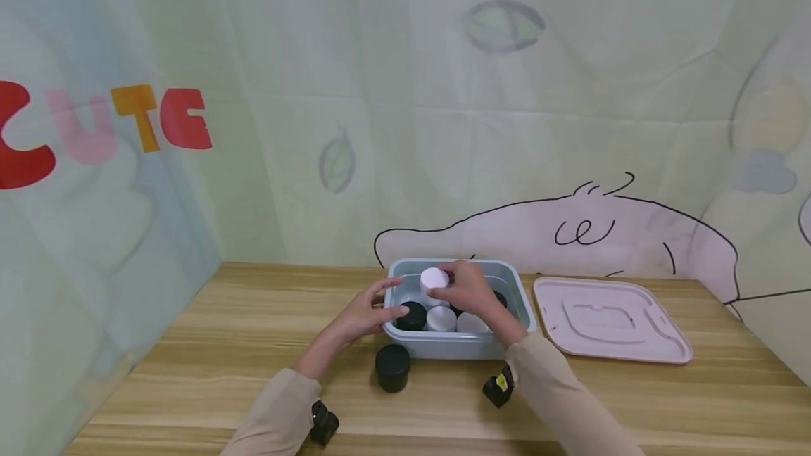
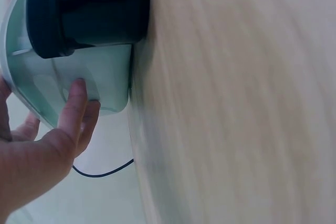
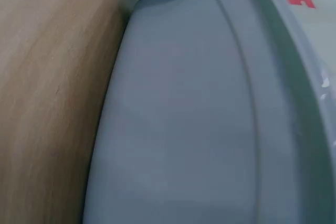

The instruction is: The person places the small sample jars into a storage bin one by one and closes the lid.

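The right hand [image 1: 470,287] is pinching a white, round-topped, plastic-looking jar [image 1: 434,279] from its right side, thumb and fingers well bent. That jar is sitting within the rim outline of a pale blue-grey rectangular plastic tub [image 1: 456,348], toward its far left, top facing up and axis appearing near upright; whether its base is touching anything, cannot tell. The tub's long axis is running left to right across the wood-grain tabletop [image 1: 253,315]. The left hand [image 1: 364,312] is gripping the tub's left rim, some fingers resting against the outer wall. A black cylindrical jar [image 1: 393,368] is standing on the tabletop before the tub's near-left corner, the left hand lying nearer to it.
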### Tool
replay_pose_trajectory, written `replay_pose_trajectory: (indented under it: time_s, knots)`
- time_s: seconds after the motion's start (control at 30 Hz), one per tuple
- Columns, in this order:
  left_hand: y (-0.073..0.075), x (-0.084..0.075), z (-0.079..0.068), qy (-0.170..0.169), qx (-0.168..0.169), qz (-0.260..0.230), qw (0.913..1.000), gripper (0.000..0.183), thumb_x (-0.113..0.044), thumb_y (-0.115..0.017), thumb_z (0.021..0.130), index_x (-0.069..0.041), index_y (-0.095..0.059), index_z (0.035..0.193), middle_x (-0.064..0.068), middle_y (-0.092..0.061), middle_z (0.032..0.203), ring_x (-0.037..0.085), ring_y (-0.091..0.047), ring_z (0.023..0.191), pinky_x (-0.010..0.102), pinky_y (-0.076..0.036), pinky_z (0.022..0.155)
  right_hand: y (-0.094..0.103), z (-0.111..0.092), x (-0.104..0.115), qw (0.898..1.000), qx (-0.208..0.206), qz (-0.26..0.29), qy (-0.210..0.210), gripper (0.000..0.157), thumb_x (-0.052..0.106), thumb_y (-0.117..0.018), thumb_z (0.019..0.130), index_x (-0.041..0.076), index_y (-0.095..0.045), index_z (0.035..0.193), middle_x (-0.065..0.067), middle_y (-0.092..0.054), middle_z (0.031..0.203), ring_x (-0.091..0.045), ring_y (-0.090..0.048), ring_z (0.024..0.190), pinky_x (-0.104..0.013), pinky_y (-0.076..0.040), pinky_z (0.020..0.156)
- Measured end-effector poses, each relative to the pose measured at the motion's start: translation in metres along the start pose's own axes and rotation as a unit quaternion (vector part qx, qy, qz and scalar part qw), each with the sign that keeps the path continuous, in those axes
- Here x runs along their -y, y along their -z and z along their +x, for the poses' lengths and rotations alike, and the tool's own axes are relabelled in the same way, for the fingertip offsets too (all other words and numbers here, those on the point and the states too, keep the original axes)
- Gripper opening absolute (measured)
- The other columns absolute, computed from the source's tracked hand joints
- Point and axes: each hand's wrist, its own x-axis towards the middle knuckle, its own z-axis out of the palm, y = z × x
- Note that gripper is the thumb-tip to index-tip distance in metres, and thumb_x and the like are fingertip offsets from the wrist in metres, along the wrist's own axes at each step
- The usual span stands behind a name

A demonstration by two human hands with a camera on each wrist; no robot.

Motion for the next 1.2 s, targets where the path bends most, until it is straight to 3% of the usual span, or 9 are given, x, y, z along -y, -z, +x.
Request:
replay_pose_trajectory:
  time_s: [0.1, 0.2, 0.6, 0.83, 1.03, 1.1, 1.2]
  knots:
    - [0.0003, -0.0006, -0.0013, 0.000, 0.003, -0.002, 1.0000, 0.058, -0.019, -0.065, 0.083, -0.012, -0.039, 0.135, 0.028, -0.040, 0.132, 0.030, -0.052, 0.107, 0.040, -0.052, 0.082, -0.0048, 0.0042, -0.0036, 1.000, 0.013, -0.027, 0.002, 0.016, 0.018, -0.073, 0.074, 0.006, -0.065, 0.079, -0.001, -0.058, 0.068, -0.013, -0.047, 0.062, -0.022, -0.039, 0.056]
    - [0.0010, -0.0009, -0.0027, -0.003, 0.005, -0.006, 1.0000, 0.058, -0.018, -0.065, 0.083, -0.011, -0.039, 0.135, 0.029, -0.040, 0.131, 0.030, -0.052, 0.107, 0.039, -0.052, 0.081, -0.0082, 0.0069, -0.0064, 0.999, 0.025, -0.039, 0.002, 0.017, 0.018, -0.074, 0.074, 0.006, -0.062, 0.072, 0.001, -0.049, 0.060, -0.013, -0.044, 0.058, -0.021, -0.034, 0.052]
    - [0.0012, 0.0008, 0.0001, -0.010, 0.012, -0.011, 0.9998, 0.061, -0.018, -0.066, 0.082, -0.010, -0.037, 0.136, 0.029, -0.042, 0.129, 0.026, -0.054, 0.101, 0.036, -0.053, 0.077, -0.0104, 0.0073, -0.0086, 0.995, 0.061, -0.071, -0.018, 0.024, 0.019, -0.073, 0.075, 0.002, -0.069, 0.093, 0.000, -0.050, 0.063, -0.014, -0.045, 0.060, -0.021, -0.033, 0.052]
    - [-0.0003, 0.0010, 0.0003, -0.007, 0.000, -0.012, 0.9999, 0.060, -0.017, -0.066, 0.081, -0.011, -0.040, 0.134, 0.029, -0.042, 0.129, 0.027, -0.054, 0.102, 0.037, -0.053, 0.077, -0.0108, 0.0065, -0.0078, 0.993, 0.072, -0.093, -0.031, 0.020, 0.021, -0.071, 0.077, 0.003, -0.066, 0.082, 0.001, -0.037, 0.059, -0.014, -0.040, 0.059, -0.022, -0.029, 0.052]
    - [0.0002, 0.0015, -0.0001, -0.011, 0.009, -0.010, 0.9999, 0.061, -0.018, -0.066, 0.082, -0.010, -0.038, 0.135, 0.030, -0.041, 0.130, 0.028, -0.053, 0.103, 0.037, -0.053, 0.078, -0.0076, 0.0050, -0.0074, 0.992, 0.086, -0.075, -0.048, 0.019, 0.020, -0.071, 0.077, 0.005, -0.061, 0.072, -0.002, -0.046, 0.061, -0.014, -0.043, 0.059, -0.022, -0.032, 0.051]
    - [0.0005, 0.0017, -0.0003, -0.011, 0.012, -0.012, 0.9998, 0.062, -0.019, -0.066, 0.082, -0.010, -0.037, 0.135, 0.030, -0.041, 0.130, 0.028, -0.053, 0.104, 0.037, -0.053, 0.078, -0.0061, 0.0040, -0.0070, 0.992, 0.087, -0.071, -0.055, 0.018, 0.020, -0.072, 0.076, 0.004, -0.066, 0.082, -0.004, -0.058, 0.070, -0.015, -0.048, 0.064, -0.024, -0.039, 0.056]
    - [0.0007, 0.0012, -0.0005, -0.009, 0.010, -0.010, 0.9999, 0.062, -0.019, -0.066, 0.082, -0.010, -0.037, 0.136, 0.029, -0.041, 0.130, 0.028, -0.053, 0.104, 0.038, -0.053, 0.079, -0.0039, 0.0021, -0.0068, 0.992, 0.087, -0.058, -0.070, 0.032, 0.019, -0.071, 0.076, 0.000, -0.067, 0.102, -0.011, -0.067, 0.096, -0.019, -0.059, 0.082, -0.032, -0.050, 0.074]
